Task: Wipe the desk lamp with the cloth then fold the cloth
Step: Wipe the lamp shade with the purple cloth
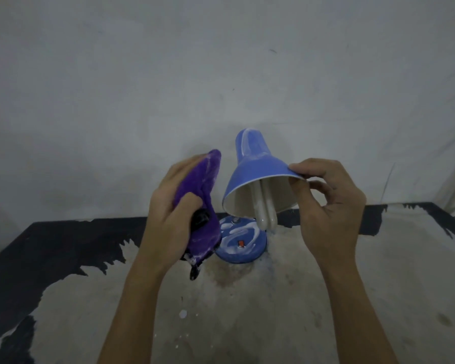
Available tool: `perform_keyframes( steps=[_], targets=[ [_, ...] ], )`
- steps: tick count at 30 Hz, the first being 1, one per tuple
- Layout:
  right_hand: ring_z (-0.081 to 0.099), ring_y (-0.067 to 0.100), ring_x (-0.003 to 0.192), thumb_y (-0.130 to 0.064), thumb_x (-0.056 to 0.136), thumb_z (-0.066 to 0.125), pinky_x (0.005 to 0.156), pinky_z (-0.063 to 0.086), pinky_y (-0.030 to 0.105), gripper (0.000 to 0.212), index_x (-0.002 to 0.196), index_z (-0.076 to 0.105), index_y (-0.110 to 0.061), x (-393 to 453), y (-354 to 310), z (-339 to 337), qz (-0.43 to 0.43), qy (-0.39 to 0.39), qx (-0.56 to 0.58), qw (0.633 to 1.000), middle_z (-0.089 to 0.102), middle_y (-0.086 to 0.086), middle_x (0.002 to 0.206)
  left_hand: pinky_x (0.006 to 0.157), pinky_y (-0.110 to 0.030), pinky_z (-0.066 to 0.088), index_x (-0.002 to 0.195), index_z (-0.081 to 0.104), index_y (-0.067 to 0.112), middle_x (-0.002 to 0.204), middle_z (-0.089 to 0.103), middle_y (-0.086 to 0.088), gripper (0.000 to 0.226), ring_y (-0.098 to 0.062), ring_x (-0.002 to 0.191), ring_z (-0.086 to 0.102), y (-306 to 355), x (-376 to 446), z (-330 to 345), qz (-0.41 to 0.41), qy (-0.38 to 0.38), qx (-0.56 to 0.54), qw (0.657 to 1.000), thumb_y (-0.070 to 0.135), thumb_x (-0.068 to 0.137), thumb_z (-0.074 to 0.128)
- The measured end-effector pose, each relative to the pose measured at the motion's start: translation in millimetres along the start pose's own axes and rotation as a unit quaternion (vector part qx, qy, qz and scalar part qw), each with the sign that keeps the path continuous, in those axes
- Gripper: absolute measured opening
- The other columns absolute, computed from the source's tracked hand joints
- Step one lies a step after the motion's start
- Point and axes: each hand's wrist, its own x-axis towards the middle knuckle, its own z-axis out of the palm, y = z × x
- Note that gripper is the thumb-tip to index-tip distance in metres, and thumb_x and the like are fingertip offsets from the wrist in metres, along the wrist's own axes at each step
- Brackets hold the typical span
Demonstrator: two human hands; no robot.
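A blue desk lamp (252, 164) stands at the back middle of the table, its shade tilted towards me with a white tube bulb (264, 211) showing inside. White smears mark the shade's neck and the round base (243, 245), which has a small red switch. My right hand (329, 206) pinches the right rim of the shade between thumb and fingers. My left hand (168, 214) grips a bunched purple cloth (200, 195) with a dark part hanging below, held just left of the shade and apart from it.
The table (273, 311) has a worn pale top with black patches along the left and back edges. Small white drops (183, 313) lie near the front middle. A grey wall rises close behind the lamp.
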Motion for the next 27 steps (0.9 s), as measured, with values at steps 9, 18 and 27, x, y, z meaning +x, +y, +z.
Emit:
perform_keyframes(
  steps=[9,18,27],
  targets=[
    [0.065,0.013,0.096,0.007,0.092,0.065,0.079,0.052,0.021,0.022,0.103,0.069,-0.012,-0.8,0.3,-3.9,0.01,-0.002,0.006,1.0,0.067,0.002,0.1,0.09,-0.003,0.041,0.135,0.059,0.034,0.122,0.064,0.035,0.055,0.011,0.113,0.06,-11.7,-6.7,3.8,-0.002,-0.107,0.171,0.979,0.018,0.083,0.045],
    [0.065,0.012,0.095,0.01,0.091,0.065,0.078,0.052,0.021,0.023,0.101,0.071,-0.011,-1.3,0.1,-3.6,0.006,-0.003,0.021,1.0,0.068,0.001,0.099,0.098,-0.015,0.047,0.13,0.066,0.02,0.129,0.066,0.013,0.053,0.0,0.12,0.061,-9.2,2.5,-1.5,0.071,0.051,0.187,0.978,0.004,0.083,0.045],
    [0.065,0.012,0.096,0.01,0.09,0.065,0.078,0.053,0.023,0.023,0.101,0.071,-0.009,-1.5,3.8,-4.5,0.016,0.009,0.034,0.999,0.068,0.003,0.099,0.111,-0.038,0.046,0.143,0.058,0.02,0.152,0.052,0.009,0.059,-0.008,0.14,0.049,31.5,36.4,5.9,0.178,-0.182,0.281,0.925,0.013,0.086,0.041]
  ],
)
